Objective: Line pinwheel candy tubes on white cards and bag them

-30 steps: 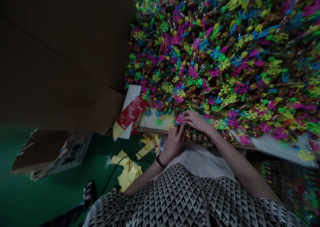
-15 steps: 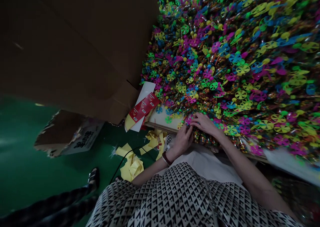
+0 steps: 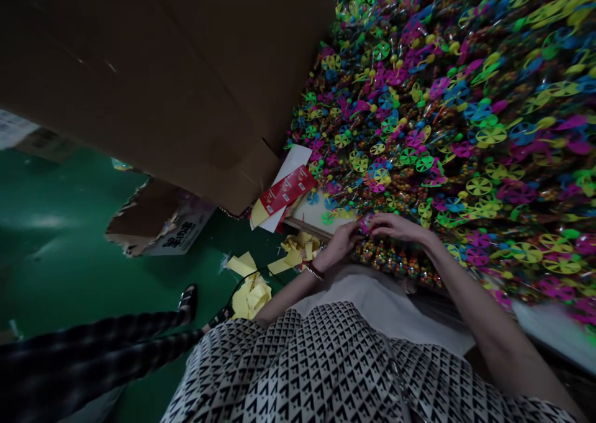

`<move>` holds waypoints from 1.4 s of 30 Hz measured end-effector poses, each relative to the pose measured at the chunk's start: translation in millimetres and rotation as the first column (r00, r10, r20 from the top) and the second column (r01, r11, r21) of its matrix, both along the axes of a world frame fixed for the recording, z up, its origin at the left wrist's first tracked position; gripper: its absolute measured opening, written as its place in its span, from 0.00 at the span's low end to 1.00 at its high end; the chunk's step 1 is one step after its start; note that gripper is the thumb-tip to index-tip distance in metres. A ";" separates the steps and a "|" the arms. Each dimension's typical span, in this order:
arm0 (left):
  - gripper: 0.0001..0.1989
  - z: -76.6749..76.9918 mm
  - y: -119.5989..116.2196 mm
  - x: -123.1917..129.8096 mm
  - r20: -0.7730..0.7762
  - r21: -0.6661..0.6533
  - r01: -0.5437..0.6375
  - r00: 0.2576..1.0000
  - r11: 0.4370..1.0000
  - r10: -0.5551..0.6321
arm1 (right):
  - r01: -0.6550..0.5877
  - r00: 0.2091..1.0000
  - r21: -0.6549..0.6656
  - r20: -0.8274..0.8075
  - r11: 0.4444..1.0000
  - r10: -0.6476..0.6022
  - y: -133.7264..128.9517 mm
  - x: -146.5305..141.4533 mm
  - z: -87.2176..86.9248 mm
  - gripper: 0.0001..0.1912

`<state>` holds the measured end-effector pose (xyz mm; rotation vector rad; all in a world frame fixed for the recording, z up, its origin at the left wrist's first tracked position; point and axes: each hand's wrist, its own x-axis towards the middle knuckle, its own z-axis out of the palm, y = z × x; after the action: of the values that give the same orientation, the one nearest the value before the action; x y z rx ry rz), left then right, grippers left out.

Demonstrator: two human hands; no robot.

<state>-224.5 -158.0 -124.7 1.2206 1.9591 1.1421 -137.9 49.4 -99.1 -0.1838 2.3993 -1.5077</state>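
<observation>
A large heap of clear tubes (image 3: pixel 395 255) with small coloured beads or candies inside and bright plastic pinwheels on top covers the work surface in front of me. At its near edge, my left hand (image 3: pixel 341 244) has its fingers pinched at a pink pinwheel (image 3: pixel 365 223). From the other side my right hand (image 3: pixel 401 228) reaches in, fingers bent and closed on the same pinwheel. Its lower part is hidden by my fingers. Just beyond my hands, a few loose pinwheels (image 3: pixel 328 218) lie on the pale board.
A tall cardboard box (image 3: pixel 209 100) stands left of the heap. Red printed cards (image 3: pixel 287 190) and white card lie at the table corner. Crumpled yellow paper (image 3: pixel 251 295) and a torn carton (image 3: pixel 153 221) are on the green floor. Another person's legs (image 3: pixel 107 342) are at lower left.
The view has shifted left, so the scene sits further right. My hands stay together at the heap's near edge, with the pink pinwheel now showing more clearly between them.
</observation>
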 end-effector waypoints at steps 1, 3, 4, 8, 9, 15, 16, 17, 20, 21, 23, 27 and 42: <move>0.08 0.3 1.4 -1.9 0.006 0.006 0.032 0.999 0.999 -0.032 | 0.007 1.000 -0.011 -0.013 1.000 -0.008 0.3 0.5 -1.0 0.22; 0.09 0.7 3.1 -3.8 -0.008 0.020 0.086 0.996 0.996 -0.086 | 0.015 0.998 -0.006 -0.053 1.000 -0.015 0.2 2.8 -4.4 0.21; 0.10 0.4 3.6 -4.0 -0.022 0.025 0.097 0.995 0.995 -0.096 | 0.012 0.997 0.004 -0.071 1.000 -0.012 -0.2 4.2 -6.4 0.21; 0.11 -4.5 5.5 -4.4 -0.063 0.022 0.095 0.994 0.995 -0.093 | -0.029 0.992 0.028 -0.122 0.999 0.032 -1.2 8.4 -10.6 0.20; 0.11 -6.0 6.1 -5.1 -0.071 0.022 0.099 0.993 0.995 -0.097 | -0.035 0.991 0.034 -0.131 0.999 0.039 -0.6 8.9 -10.5 0.20; 0.12 -10.5 11.7 -12.3 -0.063 0.052 0.154 0.987 0.987 -0.150 | -0.022 0.992 0.076 -0.121 0.997 0.031 6.6 7.0 -12.4 0.17; 0.12 -10.9 13.1 -12.4 -0.059 0.055 0.162 0.985 0.985 -0.159 | -0.031 0.992 0.083 -0.117 0.996 0.040 7.2 6.6 -14.2 0.17; 0.12 -11.2 14.5 -12.0 -0.059 0.055 0.167 0.985 0.984 -0.164 | -0.039 0.992 0.093 -0.117 0.995 0.050 7.4 6.4 -15.9 0.17; 0.11 -10.5 15.8 -11.3 -0.062 0.053 0.156 0.986 0.986 -0.153 | -0.051 0.988 0.130 -0.136 0.990 0.069 6.2 7.9 -15.9 0.16; 0.10 -9.2 14.0 -12.8 -0.060 0.053 0.149 0.987 0.987 -0.146 | -0.052 0.987 0.154 -0.144 0.987 0.075 5.7 8.8 -13.4 0.15; 0.10 -5.1 5.0 -20.3 -0.059 0.050 0.094 0.994 0.994 -0.091 | -0.040 0.985 0.209 -0.155 0.977 0.074 5.4 10.4 -5.1 0.14; 0.06 6.1 -27.3 -45.2 -0.145 -0.008 -0.193 0.971 0.981 0.190 | 0.129 0.973 0.255 -0.221 0.958 -0.073 5.9 6.6 11.5 0.15; 0.22 13.3 -28.0 -59.6 -0.011 -0.129 -0.046 0.999 0.991 0.044 | 0.196 0.953 0.486 -0.299 0.852 -0.049 -18.8 -29.1 8.8 0.17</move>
<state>-284.1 -186.0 -111.4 1.1203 2.0425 1.0156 -167.0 30.6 -90.3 -0.1252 2.9940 -0.8727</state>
